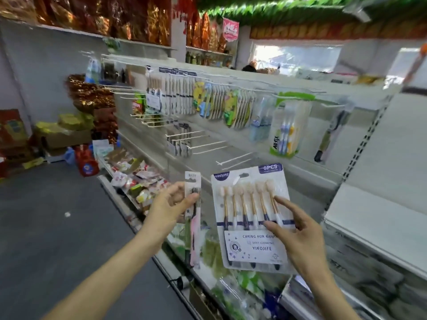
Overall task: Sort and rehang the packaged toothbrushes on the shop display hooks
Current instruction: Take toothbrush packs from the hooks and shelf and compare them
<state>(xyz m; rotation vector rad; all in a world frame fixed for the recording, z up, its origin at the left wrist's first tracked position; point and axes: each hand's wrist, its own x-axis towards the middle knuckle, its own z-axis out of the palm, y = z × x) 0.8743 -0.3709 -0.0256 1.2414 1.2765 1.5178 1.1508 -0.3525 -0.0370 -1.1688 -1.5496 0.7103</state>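
Observation:
My left hand [169, 205] pinches a narrow single toothbrush pack [193, 218] with a pink handle, held upright. A wide white multi-pack of gold-and-navy toothbrushes [248, 218] is in my right hand [300, 236], thumb on its front and index finger stretched over the brushes. Both packs hover in front of the white display panel. Just above the multi-pack, bare white hooks [233, 159] stick out. More toothbrush packs [182, 95] hang in rows higher up, with an Allfix pack [285, 132] to the right.
A lower shelf [138, 179] under the hooks holds loose packaged goods. Grey aisle floor [57, 227] lies to the left, with boxes and sacks [64, 132] stacked at the far end. A white shelf unit [379, 218] stands at the right.

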